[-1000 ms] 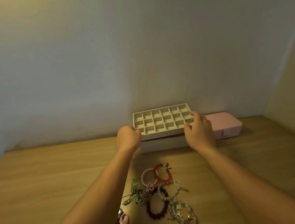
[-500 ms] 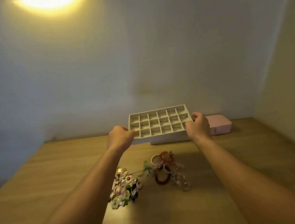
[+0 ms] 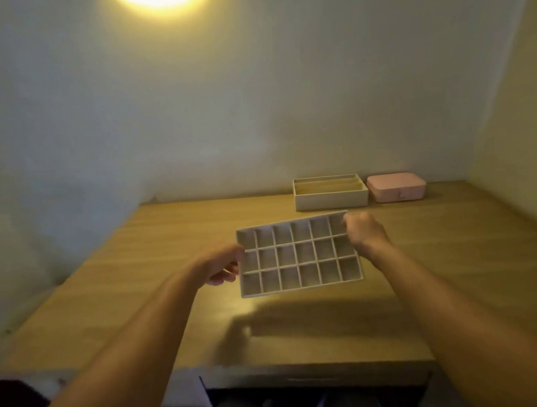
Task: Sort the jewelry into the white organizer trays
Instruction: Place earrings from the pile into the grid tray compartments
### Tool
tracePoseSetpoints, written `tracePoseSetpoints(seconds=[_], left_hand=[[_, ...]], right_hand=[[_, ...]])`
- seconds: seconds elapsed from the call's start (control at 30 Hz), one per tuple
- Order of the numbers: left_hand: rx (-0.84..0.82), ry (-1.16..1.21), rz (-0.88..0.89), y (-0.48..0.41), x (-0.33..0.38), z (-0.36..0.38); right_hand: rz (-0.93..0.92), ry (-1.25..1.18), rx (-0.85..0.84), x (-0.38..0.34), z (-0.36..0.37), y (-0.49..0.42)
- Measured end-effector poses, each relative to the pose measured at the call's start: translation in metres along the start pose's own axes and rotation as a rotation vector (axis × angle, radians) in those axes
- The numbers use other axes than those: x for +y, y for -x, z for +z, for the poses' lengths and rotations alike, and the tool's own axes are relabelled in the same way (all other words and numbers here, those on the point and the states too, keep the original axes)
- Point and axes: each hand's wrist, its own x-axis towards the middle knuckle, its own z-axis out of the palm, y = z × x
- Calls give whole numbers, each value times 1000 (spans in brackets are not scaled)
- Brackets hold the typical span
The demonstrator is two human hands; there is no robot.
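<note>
The gridded tray, gripped at its short ends by the left hand and right hand, had been lifted off the lower tray and hung above the table. The lower tray remained at one o'clock, so both trays were probably now open for sorting. The jewelry was out of view.

grid tray lifted off the lower tray, carried nearer by left hand and right hand, lower tray's long compartments now uncovered, jewelry pile gone from view
</note>
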Motion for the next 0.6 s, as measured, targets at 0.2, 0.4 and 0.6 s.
tracePoseSetpoints(seconds=[0.2,0.4,0.6], left_hand=[[132,-26,65,9,-39,20],[39,-143,-12,-1,-55,39],[8,-137,-27,-15,-48,49]], right_hand=[[60,104,-51,28,20,40],[59,291,-112,55,28,43],[53,614,-4,58,23,33]])
